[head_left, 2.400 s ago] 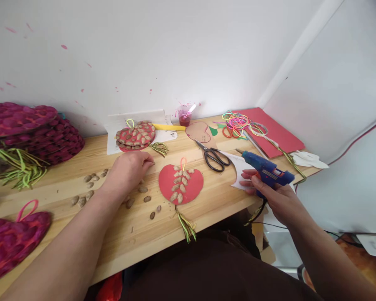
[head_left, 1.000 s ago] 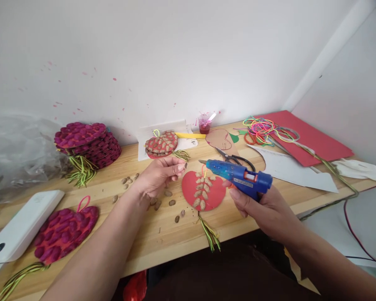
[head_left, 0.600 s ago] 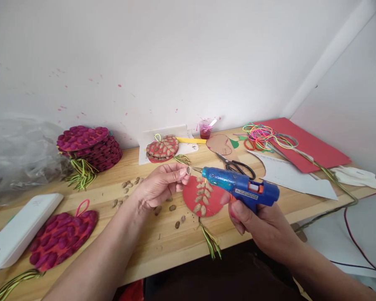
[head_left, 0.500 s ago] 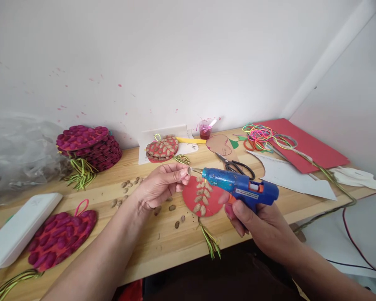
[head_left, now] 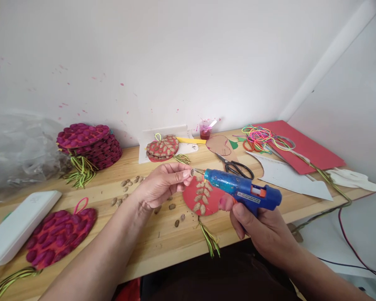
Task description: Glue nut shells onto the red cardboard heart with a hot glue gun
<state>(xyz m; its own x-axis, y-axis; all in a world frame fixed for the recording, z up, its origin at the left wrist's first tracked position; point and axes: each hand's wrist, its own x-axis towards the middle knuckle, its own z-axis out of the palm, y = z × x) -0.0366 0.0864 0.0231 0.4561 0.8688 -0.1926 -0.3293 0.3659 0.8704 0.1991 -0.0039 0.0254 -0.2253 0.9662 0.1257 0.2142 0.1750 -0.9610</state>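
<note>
Left hand [head_left: 166, 184] pinches a small peanut-shell piece [head_left: 192, 172] between thumb and fingers, raised above the wooden table [head_left: 166, 255]; right hand [head_left: 263, 230] grasps a blue glue gun [head_left: 227, 182], nozzle aimed left, tip right at the shell piece, contact too small to tell. Behind and below the gun: red card cutout [head_left: 215, 200], partly covered by it, with shell pieces [head_left: 199, 198] in a leaf-like double row and a green-yellow tassel [head_left: 210, 240] at its near edge. Loose shells [head_left: 172, 206] lie left of the cutout. Far side: black-handled scissors [head_left: 240, 169], plastic cup [head_left: 205, 130] with reddish liquid. Far right: tangled colored cords [head_left: 260, 137], red card sheets [head_left: 316, 152]. Left: stack of magenta shell-covered pieces [head_left: 90, 146], far; another single magenta piece [head_left: 62, 236], near, beside a white power bank [head_left: 21, 228].
</note>
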